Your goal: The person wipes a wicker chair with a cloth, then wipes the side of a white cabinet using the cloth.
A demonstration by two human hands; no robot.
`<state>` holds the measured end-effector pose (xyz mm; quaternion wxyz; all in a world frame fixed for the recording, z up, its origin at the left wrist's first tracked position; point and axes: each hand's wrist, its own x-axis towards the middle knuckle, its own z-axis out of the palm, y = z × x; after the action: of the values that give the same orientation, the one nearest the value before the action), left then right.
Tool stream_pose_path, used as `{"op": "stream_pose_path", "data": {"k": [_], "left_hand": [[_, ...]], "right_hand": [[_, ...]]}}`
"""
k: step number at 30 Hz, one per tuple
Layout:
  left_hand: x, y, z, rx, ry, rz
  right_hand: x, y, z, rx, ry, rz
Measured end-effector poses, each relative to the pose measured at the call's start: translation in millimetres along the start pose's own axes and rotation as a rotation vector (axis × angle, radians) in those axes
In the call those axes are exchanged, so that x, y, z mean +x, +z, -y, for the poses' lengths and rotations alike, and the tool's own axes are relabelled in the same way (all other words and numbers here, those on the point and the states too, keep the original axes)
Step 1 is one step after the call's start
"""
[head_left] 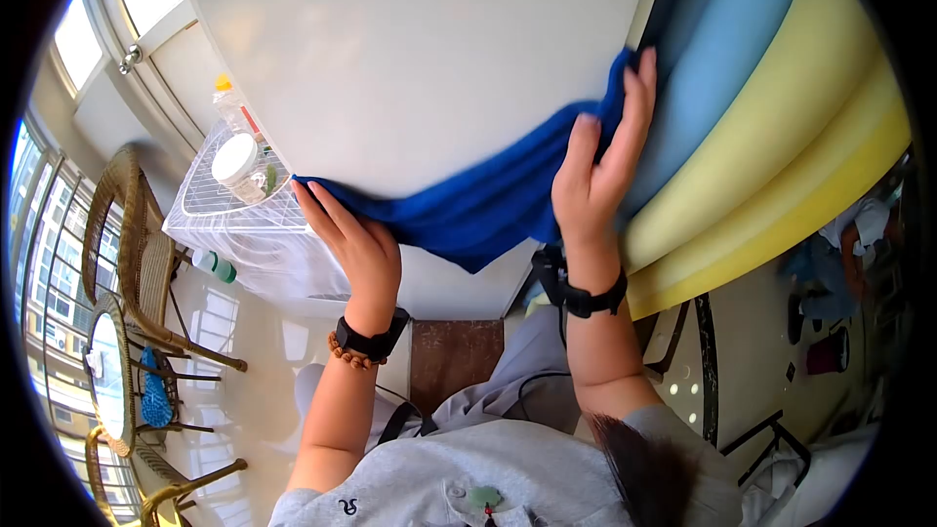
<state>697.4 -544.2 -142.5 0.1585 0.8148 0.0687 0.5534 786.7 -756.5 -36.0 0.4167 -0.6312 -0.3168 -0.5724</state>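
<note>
A blue cloth hangs in folds across the front of a large white panel. My left hand presses the cloth's left corner at the panel's left edge, fingers close together over it. Higher up on the right, my right hand has the other end of the cloth at the panel's right edge, with the thumb apart from the fingers. Between the hands the cloth sags and its lower point hangs free. Both wrists wear black bands.
Blue and yellow curtains hang close on my right. A wire rack with a white tub and a bottle stands left. Wicker chairs are farther left. Another person is at far right.
</note>
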Motion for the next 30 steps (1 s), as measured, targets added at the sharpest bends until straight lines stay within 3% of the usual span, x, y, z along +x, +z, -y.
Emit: {"op": "stream_pose_path", "data": {"k": [3, 7, 9, 15, 21, 25, 30], "left_hand": [[2, 1, -4, -0.018, -0.029, -0.025], [-4, 7, 5, 0.031, -0.012, -0.025], [-6, 7, 5, 0.072, -0.011, 0.005], [-8, 8, -2, 0.060, -0.035, 0.012], [-6, 7, 1, 0.044, -0.027, 0.004], [-4, 11, -8, 0.029, -0.067, -0.014], [-7, 12, -8, 0.015, -0.099, -0.017]], "right_hand": [[13, 2, -2, 0.061, 0.021, -0.044], [-47, 10, 5, 0.065, 0.159, -0.093], [-57, 3, 9, -0.256, 0.104, 0.018], [3, 9, 2, -0.122, 0.033, -0.105], [-45, 1, 2, -0.297, 0.038, -0.039], [12, 1, 6, -0.353, -0.118, -0.067], [-30, -2, 7, -0.276, 0.031, -0.036]]}}
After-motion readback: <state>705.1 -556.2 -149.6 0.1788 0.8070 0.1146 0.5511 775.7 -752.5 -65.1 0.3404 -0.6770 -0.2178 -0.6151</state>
